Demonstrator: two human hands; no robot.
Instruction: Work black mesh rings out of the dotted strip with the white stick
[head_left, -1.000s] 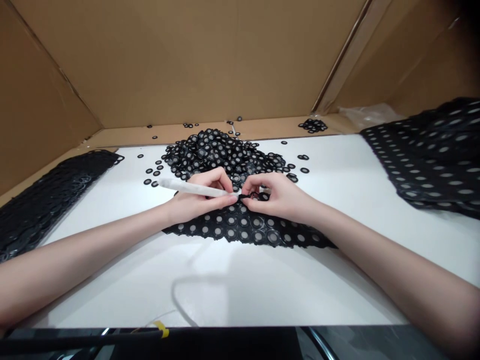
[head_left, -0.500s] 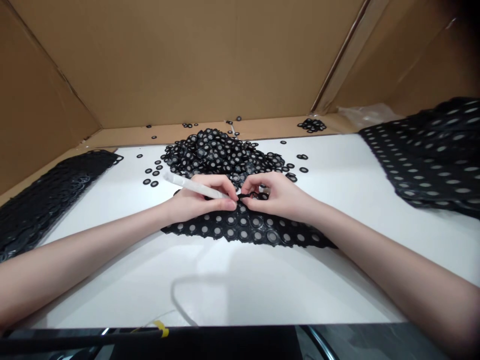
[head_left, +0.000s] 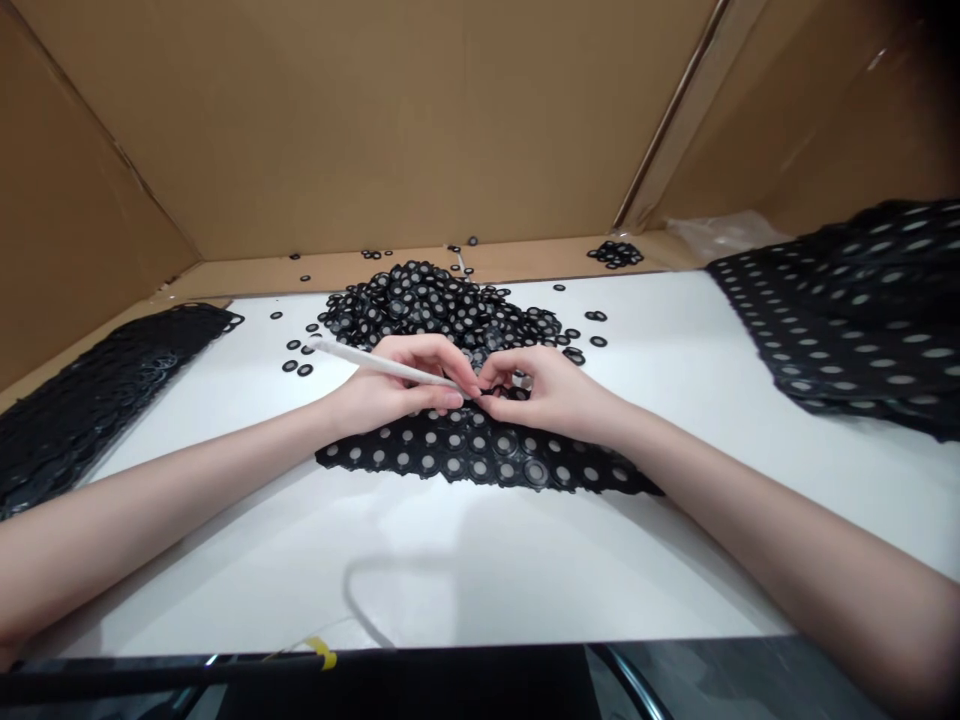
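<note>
My left hand [head_left: 405, 385] is closed around a slim white pen-like stick [head_left: 360, 357], its rear end pointing up and to the left. Its fingertips meet those of my right hand [head_left: 544, 388] at the upper edge of a black rubber sheet of joined rings [head_left: 454, 455]. Finger and thumb of my right hand are pinched on that edge. Whitish discs show in the sheet's rings. Just beyond the hands rises a heap of loose black rubber rings [head_left: 420, 300]. The stick's tip and the exact spot being gripped are hidden by the fingers.
On the left lies a stack of black ring sheets [head_left: 97, 400]. A larger black sheet with pale dots [head_left: 862, 310] is draped at the right. A small cluster of rings [head_left: 615, 253] sits on cardboard at the back. Cardboard walls [head_left: 420, 120] enclose the white table [head_left: 315, 560].
My left hand's fingers have shifted slightly to bring the fingertips closer against the right hand, and the stick lies at a slightly different angle. The whole view has shifted a little.
</note>
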